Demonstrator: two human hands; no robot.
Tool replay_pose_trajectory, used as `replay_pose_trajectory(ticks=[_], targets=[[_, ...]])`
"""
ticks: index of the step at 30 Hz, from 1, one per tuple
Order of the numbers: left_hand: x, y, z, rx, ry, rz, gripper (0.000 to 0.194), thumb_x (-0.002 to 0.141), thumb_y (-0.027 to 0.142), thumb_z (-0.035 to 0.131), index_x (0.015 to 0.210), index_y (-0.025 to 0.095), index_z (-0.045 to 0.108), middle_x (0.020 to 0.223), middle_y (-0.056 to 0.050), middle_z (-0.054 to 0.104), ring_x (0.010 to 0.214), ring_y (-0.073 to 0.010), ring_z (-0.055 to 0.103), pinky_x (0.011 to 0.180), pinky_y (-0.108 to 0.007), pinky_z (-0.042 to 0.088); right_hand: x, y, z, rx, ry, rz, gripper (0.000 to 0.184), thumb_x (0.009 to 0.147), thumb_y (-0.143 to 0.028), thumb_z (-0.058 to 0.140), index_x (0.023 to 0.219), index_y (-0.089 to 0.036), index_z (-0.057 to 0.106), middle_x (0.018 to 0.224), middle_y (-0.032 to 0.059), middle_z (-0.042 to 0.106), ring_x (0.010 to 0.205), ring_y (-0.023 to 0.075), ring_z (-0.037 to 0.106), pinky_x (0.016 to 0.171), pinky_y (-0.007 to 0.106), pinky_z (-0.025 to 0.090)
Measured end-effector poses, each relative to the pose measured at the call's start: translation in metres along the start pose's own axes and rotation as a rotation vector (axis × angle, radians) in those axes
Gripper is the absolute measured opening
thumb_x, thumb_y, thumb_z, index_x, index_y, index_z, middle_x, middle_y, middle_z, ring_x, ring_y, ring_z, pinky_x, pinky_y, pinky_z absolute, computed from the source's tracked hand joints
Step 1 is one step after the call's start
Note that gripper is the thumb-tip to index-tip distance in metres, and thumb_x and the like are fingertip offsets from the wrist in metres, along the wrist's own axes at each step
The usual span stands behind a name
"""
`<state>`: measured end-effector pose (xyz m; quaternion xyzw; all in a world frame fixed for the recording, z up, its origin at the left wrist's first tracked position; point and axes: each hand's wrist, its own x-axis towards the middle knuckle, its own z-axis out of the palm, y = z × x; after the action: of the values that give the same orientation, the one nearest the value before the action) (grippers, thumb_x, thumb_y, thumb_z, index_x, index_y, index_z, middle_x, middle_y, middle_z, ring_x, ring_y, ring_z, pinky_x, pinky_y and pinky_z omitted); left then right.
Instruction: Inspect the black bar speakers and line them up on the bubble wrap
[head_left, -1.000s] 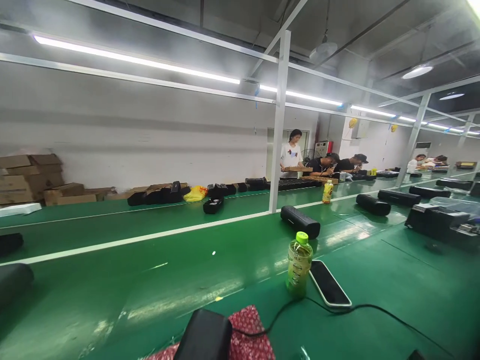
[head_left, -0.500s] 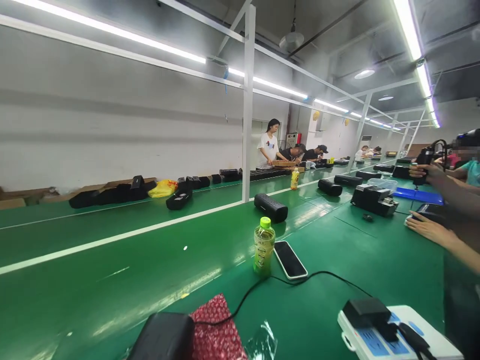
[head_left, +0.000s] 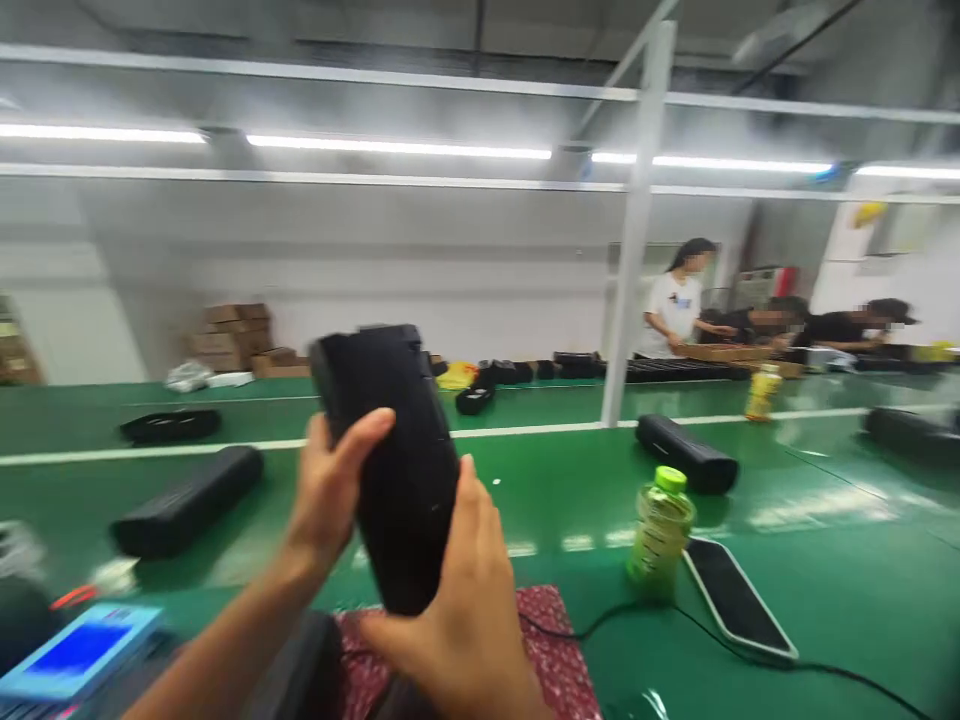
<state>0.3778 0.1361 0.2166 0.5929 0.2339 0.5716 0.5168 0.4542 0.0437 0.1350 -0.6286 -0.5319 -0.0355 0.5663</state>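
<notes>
Both my hands hold a black bar-shaped portable speaker [head_left: 386, 460] upright and tilted, blurred by motion. My left hand [head_left: 328, 490] grips its lower left side, with the thumb across the front. My right hand [head_left: 457, 600] cups its lower end from the right. Just below the speaker, a dark block [head_left: 304, 665] rests beside red bubble wrap [head_left: 559, 640], partly hidden by my forearm and hand.
Green conveyor belts [head_left: 825, 570] run ahead, carrying more black speakers [head_left: 686, 453] [head_left: 187, 500]. A green-capped bottle [head_left: 660, 530] stands beside a smartphone [head_left: 735, 600], with a black cable nearby. A blue-screened device [head_left: 75, 640] sits at lower left. Co-workers [head_left: 675, 305] stand farther along.
The view has swung left and levelled. My two hands have come into view holding the black speaker, and the co-worker's hands seen at the right have left the frame.
</notes>
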Motion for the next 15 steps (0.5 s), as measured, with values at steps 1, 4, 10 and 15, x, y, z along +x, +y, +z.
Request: replay_pose_trajectory(ticks=[1, 4, 10, 15], targets=[[-0.002, -0.004, -0.001, 0.021, 0.042, -0.026, 0.054, 0.071, 0.05, 0.076, 0.107, 0.019, 0.05, 0.1, -0.002, 0.061, 0.092, -0.02, 0.059, 0.078, -0.03, 0.049, 0.001, 0.003, 0.004, 0.0, 0.012, 0.053, 0.124, 0.05, -0.034, 0.081, 0.149, -0.015, 0.008, 0.138, 0.0191, 0.036, 0.125, 0.0389, 0.038, 0.102, 0.064, 0.038], [-0.003, -0.009, 0.0, 0.105, 0.027, -0.075, 0.06, 0.071, 0.056, 0.074, 0.112, 0.019, 0.049, 0.104, -0.004, 0.063, 0.097, -0.023, 0.06, 0.083, -0.033, 0.048, 0.006, 0.009, 0.003, 0.076, 0.011, 0.121, 0.108, 0.055, -0.03, 0.072, 0.148, -0.015, 0.019, 0.129, 0.0143, 0.044, 0.116, 0.033, 0.046, 0.097, 0.055, 0.045], [0.014, 0.029, -0.002, 0.257, -0.206, -0.101, 0.066, 0.069, 0.059, 0.067, 0.12, 0.021, 0.051, 0.11, -0.009, 0.061, 0.105, -0.0297, 0.058, 0.078, -0.037, 0.046, 0.021, 0.015, -0.032, 1.027, -0.186, 0.252, 0.11, 0.055, -0.025, 0.082, 0.145, -0.034, 0.019, 0.122, 0.0051, 0.056, 0.111, 0.0279, 0.057, 0.098, 0.044, 0.048], [0.022, 0.046, 0.008, -0.025, -0.187, 0.057, 0.094, 0.06, 0.05, 0.076, 0.14, 0.034, 0.029, 0.105, -0.005, 0.062, 0.099, -0.0297, 0.061, 0.07, -0.034, 0.048, 0.027, 0.025, -0.043, 1.213, -0.249, 0.094, 0.096, 0.052, -0.066, 0.078, 0.131, -0.021, 0.048, 0.115, 0.0133, 0.061, 0.102, 0.0359, 0.061, 0.087, 0.051, 0.053]])
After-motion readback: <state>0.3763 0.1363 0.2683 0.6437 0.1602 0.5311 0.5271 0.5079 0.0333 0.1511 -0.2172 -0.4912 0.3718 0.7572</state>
